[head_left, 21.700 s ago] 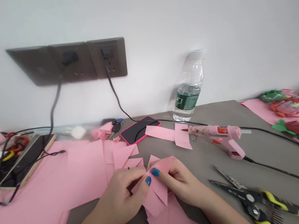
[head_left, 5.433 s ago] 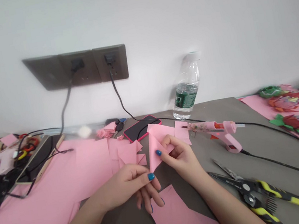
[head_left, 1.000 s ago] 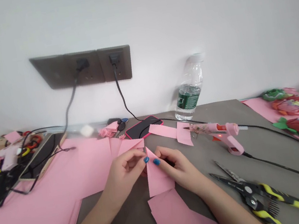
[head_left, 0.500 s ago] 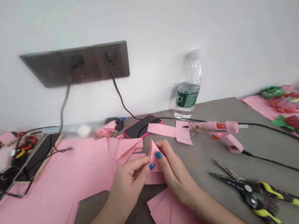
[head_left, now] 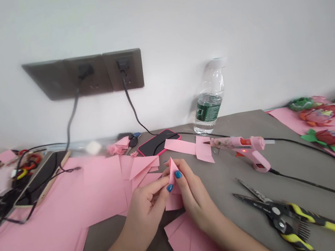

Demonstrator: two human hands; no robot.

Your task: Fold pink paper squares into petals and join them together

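Note:
Between my fingertips is a small piece of folded pink paper point(head_left: 172, 171), its pointed tip facing up. My left hand point(head_left: 149, 199) pinches its lower left side with thumb and forefinger. On the other side my right hand point(head_left: 194, 187) grips it, the thumb lying on its front. Part of the paper is hidden behind my fingers. Just below my hands lies a stack of pink paper squares point(head_left: 191, 241). Folded pink pieces point(head_left: 144, 168) rest on the sheets left of my hands.
A pink glue gun point(head_left: 244, 147) with a lit red light and trailing cord lies at right. Open yellow-and-black scissors point(head_left: 278, 212) are nearer me. A water bottle point(head_left: 209, 103) and a phone point(head_left: 159, 142) stand and lie by the wall. Large pink sheets point(head_left: 39, 241) cover the left side.
Both hands stay on the folded paper with only slight finger shifts. The whole view has moved a little.

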